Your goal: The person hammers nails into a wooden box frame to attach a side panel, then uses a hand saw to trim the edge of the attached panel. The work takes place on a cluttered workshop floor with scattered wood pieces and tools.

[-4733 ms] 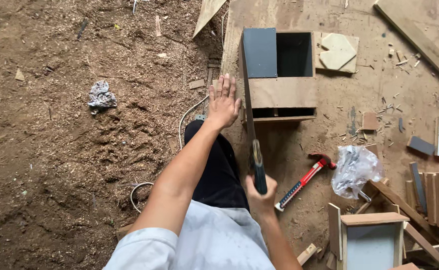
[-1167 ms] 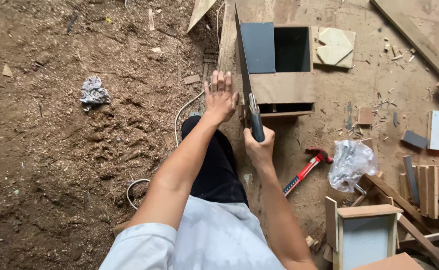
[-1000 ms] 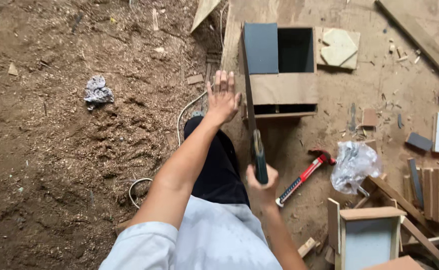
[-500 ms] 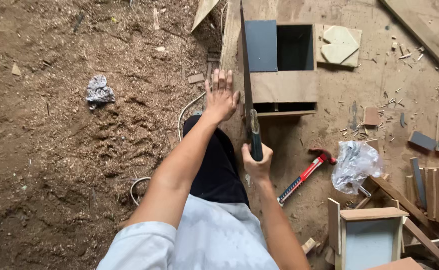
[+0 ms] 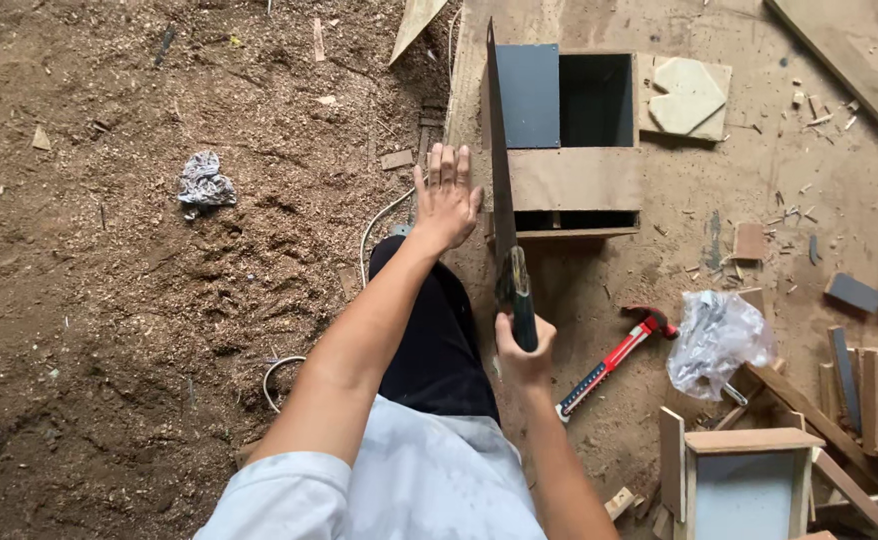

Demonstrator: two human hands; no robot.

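- The right hand (image 5: 524,352) grips the handle of a saw (image 5: 502,190), its blade on edge running along the left side of a wooden box (image 5: 569,150) on the floor.
- The left hand (image 5: 446,200) lies flat, fingers spread, on the board beside the blade, apparently to steady the work.
- The box is plywood, open-topped, with a dark inside.
- A red hammer (image 5: 614,358) and a crumpled plastic bag (image 5: 719,340) lie nearby on the sawdust.

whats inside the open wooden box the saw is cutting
The open wooden box shows a dark grey panel beside a dark, shadowed hollow; nothing is discernible in there. The long-bladed handsaw hides its left edge, and its brown front board covers the lower interior.
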